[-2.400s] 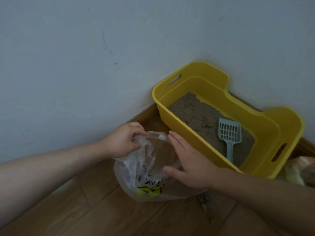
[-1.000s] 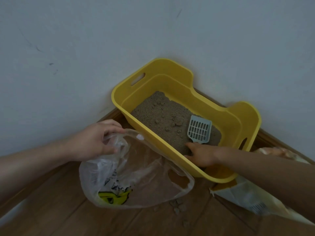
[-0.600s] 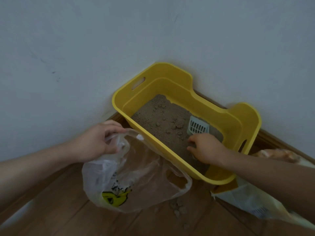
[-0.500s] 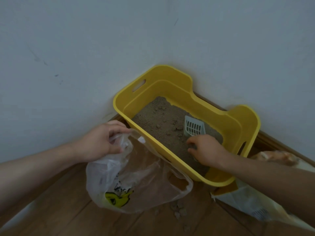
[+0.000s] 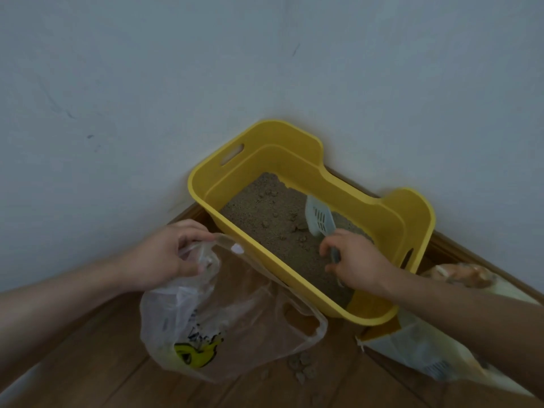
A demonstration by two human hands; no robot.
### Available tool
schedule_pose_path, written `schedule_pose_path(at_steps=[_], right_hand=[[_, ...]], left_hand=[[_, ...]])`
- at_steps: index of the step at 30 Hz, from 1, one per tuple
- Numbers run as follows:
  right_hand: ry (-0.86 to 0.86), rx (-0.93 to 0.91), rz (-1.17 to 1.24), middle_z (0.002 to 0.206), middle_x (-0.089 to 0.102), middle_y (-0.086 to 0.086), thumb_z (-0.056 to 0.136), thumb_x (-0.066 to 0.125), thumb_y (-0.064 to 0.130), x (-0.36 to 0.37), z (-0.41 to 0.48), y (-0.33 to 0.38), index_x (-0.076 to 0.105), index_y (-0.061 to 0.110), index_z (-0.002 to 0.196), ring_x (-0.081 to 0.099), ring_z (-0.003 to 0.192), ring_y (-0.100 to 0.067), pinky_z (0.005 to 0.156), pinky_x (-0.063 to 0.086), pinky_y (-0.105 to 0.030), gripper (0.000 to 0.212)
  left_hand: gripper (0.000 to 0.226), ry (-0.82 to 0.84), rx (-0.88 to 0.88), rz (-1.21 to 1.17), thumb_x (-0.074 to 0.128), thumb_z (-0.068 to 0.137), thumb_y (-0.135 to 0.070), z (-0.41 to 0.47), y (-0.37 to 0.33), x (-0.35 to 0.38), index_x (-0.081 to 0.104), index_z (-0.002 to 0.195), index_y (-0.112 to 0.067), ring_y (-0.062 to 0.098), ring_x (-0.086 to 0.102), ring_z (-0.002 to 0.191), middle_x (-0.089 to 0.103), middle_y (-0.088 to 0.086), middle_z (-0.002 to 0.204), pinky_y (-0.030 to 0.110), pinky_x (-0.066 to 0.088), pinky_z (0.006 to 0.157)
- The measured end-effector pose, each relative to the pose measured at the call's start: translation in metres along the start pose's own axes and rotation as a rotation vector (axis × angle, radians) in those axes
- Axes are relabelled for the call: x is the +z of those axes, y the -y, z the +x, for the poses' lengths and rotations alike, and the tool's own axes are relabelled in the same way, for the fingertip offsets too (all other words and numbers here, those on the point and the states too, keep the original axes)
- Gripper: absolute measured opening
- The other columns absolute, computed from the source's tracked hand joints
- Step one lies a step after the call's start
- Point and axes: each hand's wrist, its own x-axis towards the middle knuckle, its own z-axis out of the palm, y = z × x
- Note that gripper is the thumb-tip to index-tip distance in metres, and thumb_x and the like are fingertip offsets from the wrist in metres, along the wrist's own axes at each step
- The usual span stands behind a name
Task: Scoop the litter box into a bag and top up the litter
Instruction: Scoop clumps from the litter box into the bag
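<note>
A yellow litter box [image 5: 391, 214] stands in the room corner, holding brown litter [image 5: 273, 228] with small clumps. My right hand [image 5: 354, 262] is inside the box and grips the handle of a pale blue slotted scoop [image 5: 319, 219], whose head is tilted up on its edge over the litter. My left hand [image 5: 164, 254] pinches the rim of a clear plastic bag [image 5: 232, 316] with a yellow print, holding its mouth open against the box's near wall.
White walls close the corner behind the box. A printed litter sack [image 5: 426, 348] lies on the wooden floor at the right, under my right forearm. A few spilled clumps [image 5: 303, 366] lie on the floor in front of the bag.
My right hand left the bag, reached into the box and took the scoop's handle. The scoop lay flat on the litter and now stands tilted on its edge. My left hand kept the bag.
</note>
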Motion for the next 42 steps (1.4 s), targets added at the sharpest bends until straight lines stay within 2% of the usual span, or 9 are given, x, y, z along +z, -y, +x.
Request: schedule_pose_path(at_steps=[3, 7, 10, 14, 19, 25, 32, 38, 42], right_hand=[[0.04, 0.008, -0.035, 0.106, 0.045, 0.011, 0.081, 0.078, 0.017, 0.002, 0.001, 0.002, 0.059, 0.025, 0.096, 0.053, 0.107, -0.015, 0.084, 0.05, -0.026, 0.025], [0.079, 0.022, -0.09, 0.107, 0.043, 0.009, 0.081, 0.077, 0.016, 0.003, 0.003, 0.003, 0.056, 0.025, 0.094, 0.047, 0.1, -0.012, 0.072, 0.046, -0.02, 0.026], [0.109, 0.024, -0.119, 0.107, 0.041, 0.007, 0.08, 0.077, 0.017, 0.005, 0.004, 0.002, 0.054, 0.025, 0.091, 0.045, 0.097, -0.012, 0.066, 0.039, -0.016, 0.027], [0.096, 0.055, -0.146, 0.105, 0.047, 0.005, 0.076, 0.081, 0.023, 0.007, 0.005, 0.002, 0.059, 0.025, 0.092, 0.052, 0.094, -0.014, 0.076, 0.045, -0.024, 0.028], [0.106, 0.065, -0.141, 0.084, 0.059, 0.006, 0.079, 0.076, 0.014, 0.011, 0.008, -0.002, 0.059, 0.023, 0.075, 0.056, 0.078, -0.012, 0.056, 0.038, -0.02, 0.019], [0.165, 0.048, -0.152, 0.095, 0.064, 0.007, 0.083, 0.073, 0.014, 0.011, 0.009, -0.005, 0.071, 0.024, 0.089, 0.059, 0.084, -0.01, 0.058, 0.039, -0.016, 0.012], [0.254, -0.012, -0.249, 0.124, 0.064, -0.004, 0.088, 0.055, 0.004, 0.012, 0.005, -0.002, 0.065, 0.024, 0.121, 0.063, 0.104, -0.02, 0.081, 0.054, -0.027, 0.04], [0.241, -0.007, -0.275, 0.119, 0.067, -0.001, 0.086, 0.057, 0.005, 0.009, 0.001, -0.003, 0.066, 0.026, 0.122, 0.064, 0.099, -0.017, 0.08, 0.056, -0.028, 0.042], [0.222, 0.007, -0.269, 0.109, 0.07, 0.0, 0.087, 0.057, 0.005, 0.001, -0.001, -0.003, 0.07, 0.026, 0.117, 0.065, 0.09, -0.016, 0.077, 0.058, -0.03, 0.039]], left_hand=[[0.054, 0.0, 0.009, -0.008, 0.083, 0.074, -0.013, 0.002, 0.0, 0.001, 0.06, 0.114, -0.041, -0.001, 0.055, 0.109, 0.051, -0.02, 0.119, 0.013, 0.043, 0.092], [0.056, 0.001, 0.028, 0.021, 0.083, 0.075, -0.015, 0.003, -0.001, 0.001, 0.058, 0.112, -0.047, -0.001, 0.055, 0.109, 0.05, -0.022, 0.119, 0.015, 0.044, 0.092], [0.055, 0.012, 0.041, 0.033, 0.083, 0.075, -0.017, 0.002, -0.001, 0.002, 0.056, 0.106, -0.054, 0.0, 0.055, 0.108, 0.05, -0.027, 0.117, 0.022, 0.046, 0.094], [0.054, 0.022, 0.034, 0.015, 0.083, 0.075, -0.018, 0.0, -0.001, 0.001, 0.057, 0.106, -0.054, 0.008, 0.059, 0.105, 0.048, -0.031, 0.114, 0.037, 0.05, 0.094], [0.054, 0.023, 0.022, 0.003, 0.082, 0.075, -0.016, -0.002, 0.001, 0.001, 0.058, 0.108, -0.051, 0.008, 0.059, 0.105, 0.05, -0.026, 0.115, 0.039, 0.05, 0.095], [0.054, 0.027, 0.006, 0.026, 0.082, 0.076, -0.017, -0.001, 0.002, 0.0, 0.057, 0.11, -0.051, 0.005, 0.057, 0.106, 0.049, -0.025, 0.117, 0.037, 0.049, 0.095], [0.054, 0.024, 0.009, 0.021, 0.082, 0.075, -0.016, -0.002, 0.004, 0.0, 0.057, 0.107, -0.052, 0.001, 0.056, 0.106, 0.05, -0.025, 0.117, 0.034, 0.049, 0.096], [0.052, 0.036, -0.002, 0.017, 0.082, 0.076, -0.017, -0.005, 0.001, 0.0, 0.059, 0.11, -0.049, 0.009, 0.059, 0.104, 0.05, -0.027, 0.115, 0.038, 0.05, 0.093], [0.052, 0.028, 0.005, 0.051, 0.081, 0.077, -0.017, -0.005, -0.003, -0.001, 0.058, 0.114, -0.044, 0.002, 0.055, 0.107, 0.049, -0.023, 0.119, 0.031, 0.048, 0.095]])
